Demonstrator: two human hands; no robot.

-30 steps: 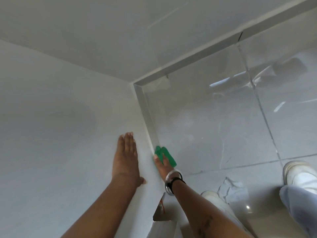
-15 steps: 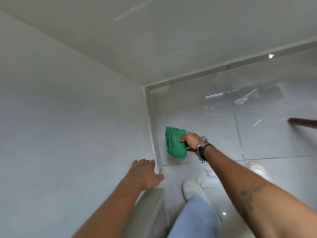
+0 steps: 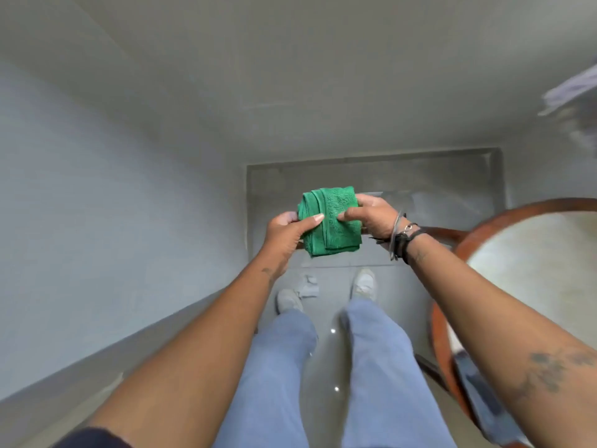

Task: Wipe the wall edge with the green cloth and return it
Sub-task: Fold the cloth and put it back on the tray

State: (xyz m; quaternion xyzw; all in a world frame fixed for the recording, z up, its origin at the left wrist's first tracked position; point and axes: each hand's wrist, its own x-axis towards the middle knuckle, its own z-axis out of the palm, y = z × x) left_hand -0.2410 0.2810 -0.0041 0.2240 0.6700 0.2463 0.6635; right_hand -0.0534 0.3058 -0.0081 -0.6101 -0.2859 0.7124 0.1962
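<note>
Soft daylight, blurred wide-angle edges

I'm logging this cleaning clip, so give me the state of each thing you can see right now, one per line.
green cloth: folded, held up in front of the person, off the wall.
left hand: closed on the cloth's left edge.
right hand: closed on the cloth's right side.
crumpled paper: lying on the floor beside the left shoe.
round table: standing at the right, blurred.

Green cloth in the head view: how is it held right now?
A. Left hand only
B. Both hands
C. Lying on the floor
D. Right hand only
B: the folded green cloth is up in front of the body, with the left hand and right hand each gripping one side.
</note>
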